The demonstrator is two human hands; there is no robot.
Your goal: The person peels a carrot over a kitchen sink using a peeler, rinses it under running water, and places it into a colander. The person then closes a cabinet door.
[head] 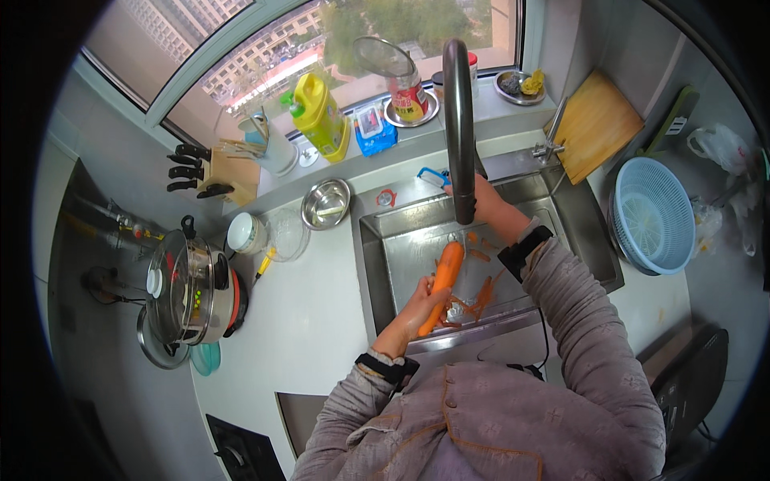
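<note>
In my left hand [421, 303] is a peeled-looking orange carrot [449, 264], gripped near its lower end and tilted over the sink [403, 258]. My right hand [488, 203] is at the far side of the sink, partly hidden behind the dark faucet [460, 132]. It holds a blue peeler [433, 175], whose head shows left of the faucet; most of the fingers are hidden. Orange carrot peelings [483, 299] lie on the wet sink bottom below and right of the carrot.
Left of the sink are a steel bowl [325, 204], a white bowl [243, 233], a yellow-handled tool [264, 264] and a glass-lidded pot [186, 294]. A blue colander [656, 216] and a wooden cutting board [595, 126] stand right. A yellow jug [319, 117] is on the windowsill.
</note>
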